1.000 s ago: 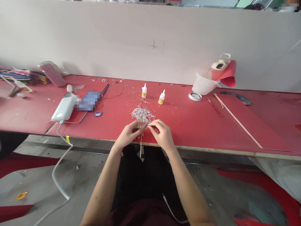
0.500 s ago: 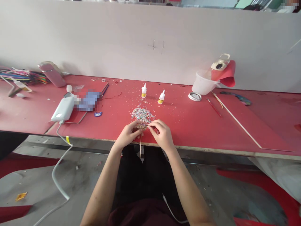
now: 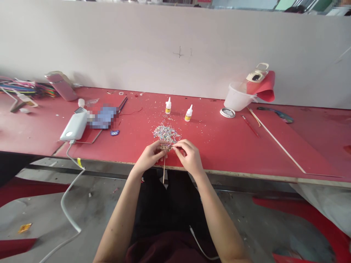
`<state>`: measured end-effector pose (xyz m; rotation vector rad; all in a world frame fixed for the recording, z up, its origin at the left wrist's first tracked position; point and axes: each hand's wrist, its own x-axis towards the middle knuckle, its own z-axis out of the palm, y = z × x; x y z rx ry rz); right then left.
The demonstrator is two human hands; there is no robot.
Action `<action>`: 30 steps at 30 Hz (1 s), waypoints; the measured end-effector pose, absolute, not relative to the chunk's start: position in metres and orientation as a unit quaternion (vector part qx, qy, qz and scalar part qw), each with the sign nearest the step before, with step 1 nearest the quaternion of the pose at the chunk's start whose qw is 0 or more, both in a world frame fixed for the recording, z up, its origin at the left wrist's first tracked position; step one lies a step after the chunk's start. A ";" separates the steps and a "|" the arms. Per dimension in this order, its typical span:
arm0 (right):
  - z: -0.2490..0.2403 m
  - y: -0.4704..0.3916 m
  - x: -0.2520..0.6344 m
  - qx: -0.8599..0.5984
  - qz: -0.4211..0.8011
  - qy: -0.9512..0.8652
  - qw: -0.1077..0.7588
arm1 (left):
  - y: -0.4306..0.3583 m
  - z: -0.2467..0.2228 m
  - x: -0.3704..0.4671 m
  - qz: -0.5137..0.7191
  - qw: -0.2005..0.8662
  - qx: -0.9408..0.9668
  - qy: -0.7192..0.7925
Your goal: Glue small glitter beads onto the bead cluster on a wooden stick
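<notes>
Between my hands is a small speckled, gold-brown piece on a thin wooden stick (image 3: 164,171), which points down past the table's front edge. My left hand (image 3: 150,155) is closed on this piece, gripping it from the left. My right hand (image 3: 189,155) pinches at its right side; whether a tiny bit sits between those fingertips I cannot make out. Just beyond my fingers lies a heap of small multicoloured chips (image 3: 166,133). Behind the heap stand two small white bottles with yellow labels, one bottle (image 3: 168,106) farther back and the other bottle (image 3: 188,114) to its right.
On the left lie a white power bank (image 3: 74,126) with a cable, a blue packet (image 3: 104,117) and a pink flask (image 3: 61,87). At right are a white bucket (image 3: 238,98), a round lid (image 3: 227,113), a red pencil (image 3: 250,126) and a red sheet (image 3: 298,146).
</notes>
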<state>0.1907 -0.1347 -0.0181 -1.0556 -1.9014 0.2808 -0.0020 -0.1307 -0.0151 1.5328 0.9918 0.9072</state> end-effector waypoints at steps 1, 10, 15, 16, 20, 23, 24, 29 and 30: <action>-0.018 -0.135 0.191 -0.428 0.114 -0.772 0.457 | -0.131 -0.015 -0.002 0.379 0.525 0.640 0.413; -0.019 -0.135 0.191 -0.421 0.073 -0.782 0.454 | -0.130 -0.016 -0.002 0.382 0.520 0.644 0.412; -0.020 -0.135 0.190 -0.415 0.046 -0.784 0.459 | -0.131 -0.014 -0.002 0.388 0.525 0.640 0.406; -0.020 -0.135 0.190 -0.417 0.044 -0.784 0.459 | -0.131 -0.014 -0.002 0.387 0.528 0.637 0.406; -0.021 -0.135 0.190 -0.417 0.039 -0.784 0.458 | -0.131 -0.013 -0.002 0.386 0.535 0.630 0.410; -0.022 -0.135 0.190 -0.414 0.038 -0.783 0.463 | -0.131 -0.012 -0.001 0.391 0.537 0.628 0.405; -0.022 -0.135 0.190 -0.413 0.038 -0.782 0.465 | -0.131 -0.012 -0.001 0.392 0.538 0.628 0.404; -0.021 -0.136 0.190 -0.413 0.045 -0.778 0.472 | -0.131 -0.013 -0.001 0.395 0.539 0.625 0.404; -0.021 -0.136 0.190 -0.414 0.045 -0.777 0.472 | -0.131 -0.013 -0.001 0.395 0.538 0.625 0.405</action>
